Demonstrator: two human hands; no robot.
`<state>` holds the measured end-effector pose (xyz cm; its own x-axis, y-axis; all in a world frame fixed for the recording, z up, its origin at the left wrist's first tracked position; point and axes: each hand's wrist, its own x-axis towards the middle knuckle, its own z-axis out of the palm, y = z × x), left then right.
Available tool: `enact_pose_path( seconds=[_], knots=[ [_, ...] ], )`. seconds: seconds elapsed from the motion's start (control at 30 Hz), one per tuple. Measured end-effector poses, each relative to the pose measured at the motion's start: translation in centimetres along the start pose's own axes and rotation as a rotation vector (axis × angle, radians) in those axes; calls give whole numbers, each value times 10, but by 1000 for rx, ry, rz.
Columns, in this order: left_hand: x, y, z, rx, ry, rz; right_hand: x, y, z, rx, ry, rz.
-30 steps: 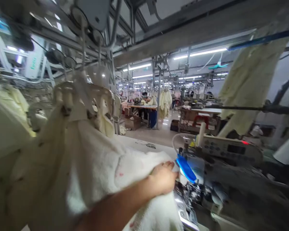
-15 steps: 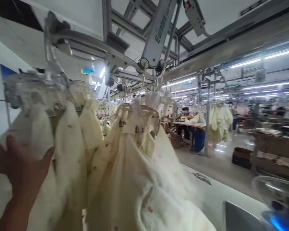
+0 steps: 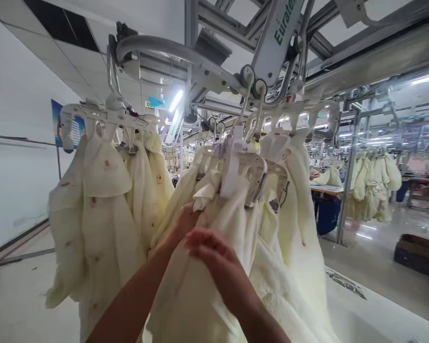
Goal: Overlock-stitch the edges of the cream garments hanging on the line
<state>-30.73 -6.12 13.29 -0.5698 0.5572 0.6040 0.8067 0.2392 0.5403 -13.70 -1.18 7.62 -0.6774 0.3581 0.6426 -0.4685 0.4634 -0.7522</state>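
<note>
Both hands raised: left hand (image 3: pixel 186 221) grips cream fleece garment (image 3: pixel 214 267) below hanger clamp (image 3: pixel 243 171); right hand (image 3: pixel 214 259) pinches same fabric.

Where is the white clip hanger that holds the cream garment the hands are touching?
In the head view the white clip hanger hangs at upper centre from the overhead rail, just above the left hand and right hand on the cream garment.
</note>
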Motion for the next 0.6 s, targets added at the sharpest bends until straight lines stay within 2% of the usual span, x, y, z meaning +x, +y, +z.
enact_pose_path(
  seconds=[0.03, 0.1, 0.17, 0.23, 0.33, 0.47, 0.6],
  knots=[
    [3, 1, 4, -10, 5, 9, 18, 12, 2, -82, 179, 44],
    [5, 4, 1, -22, 22, 24, 43, 39, 1, -187, 397, 90],
    [7, 10, -12, -35, 28, 37, 54, 63, -1, -269, 477, 89],
    [12, 15, -29, -70, -21, 67, 56, 79, 0, -332, 488, 77],
    [22, 16, -54, -102, -73, 108, 54, 87, 4, -390, 467, 90],
    [33, 16, -84, -94, -35, 82, 46, 74, 15, -414, 439, 72],
    [27, 25, -107, -196, -225, 51, 42, 59, 42, -400, 409, 15]
  ],
)
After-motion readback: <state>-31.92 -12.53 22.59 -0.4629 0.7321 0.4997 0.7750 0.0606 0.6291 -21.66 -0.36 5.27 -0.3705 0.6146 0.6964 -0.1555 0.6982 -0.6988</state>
